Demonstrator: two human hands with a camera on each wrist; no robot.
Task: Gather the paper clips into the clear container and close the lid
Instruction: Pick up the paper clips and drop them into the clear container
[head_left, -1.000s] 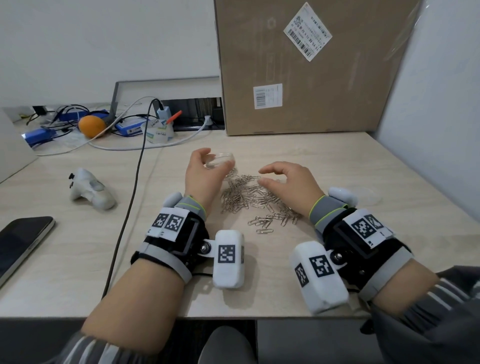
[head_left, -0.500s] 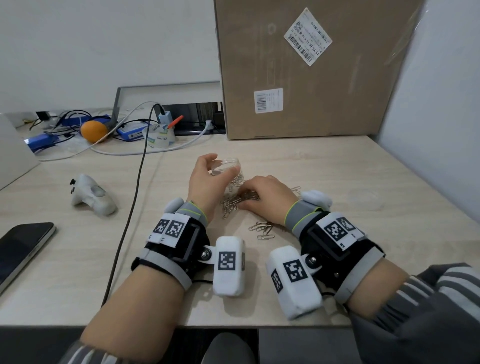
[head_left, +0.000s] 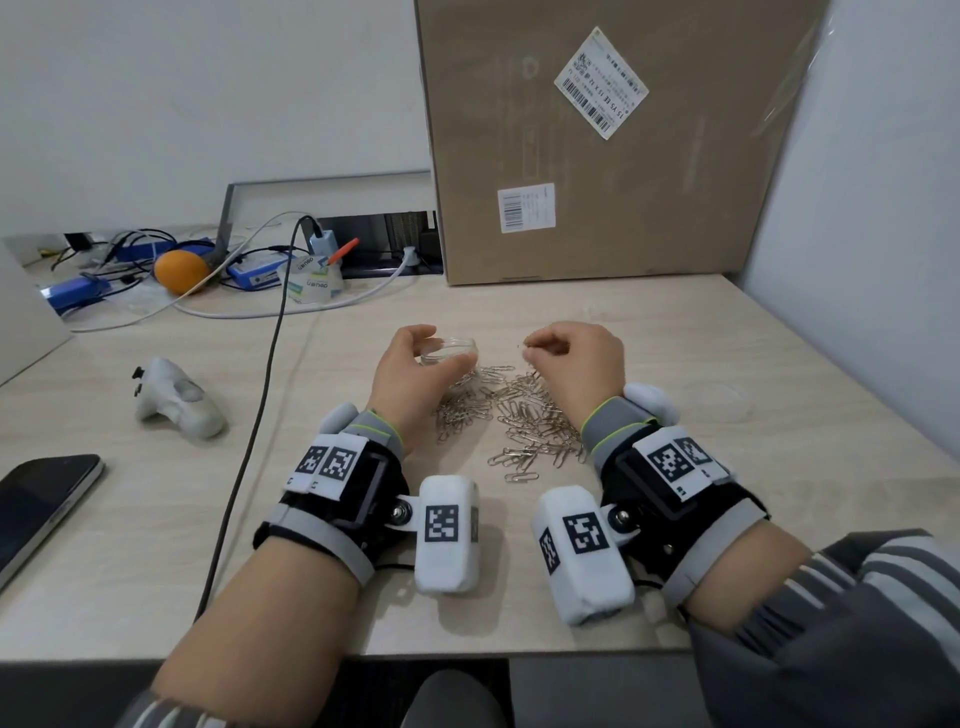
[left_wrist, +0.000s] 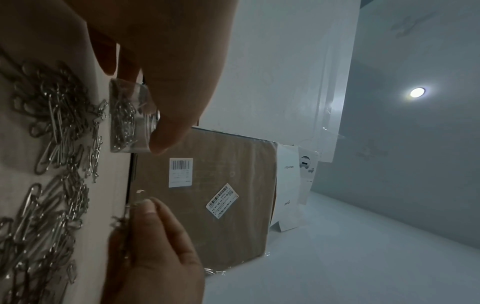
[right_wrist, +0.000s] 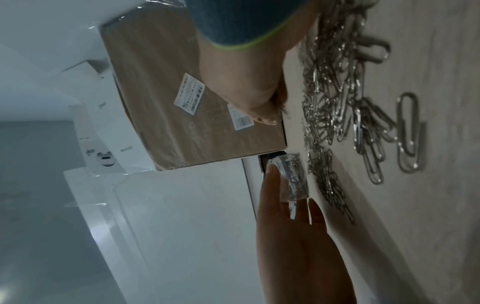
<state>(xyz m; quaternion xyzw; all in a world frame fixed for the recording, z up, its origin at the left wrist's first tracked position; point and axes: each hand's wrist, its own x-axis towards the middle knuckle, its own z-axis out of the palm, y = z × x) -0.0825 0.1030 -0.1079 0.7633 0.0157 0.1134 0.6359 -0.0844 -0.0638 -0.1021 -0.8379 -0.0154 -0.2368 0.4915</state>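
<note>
On the pale wooden table (head_left: 701, 332), the left hand (head_left: 410, 374) curled its fingers and thumb round the clear container (head_left: 451, 352), which stood at the far edge of the scattered paper clips (head_left: 511, 415) and already held a few. Just beside it, the right hand (head_left: 576, 364) hovered above the heap, fingers bunched, pinching some clips (left_wrist: 127, 214). Off to the right lay the clear lid (head_left: 719, 397), well apart.

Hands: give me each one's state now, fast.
Left hand: holds the container, with some clips inside.
Right hand: fingers curled, pinching paper clips lifted from the pile.
</note>
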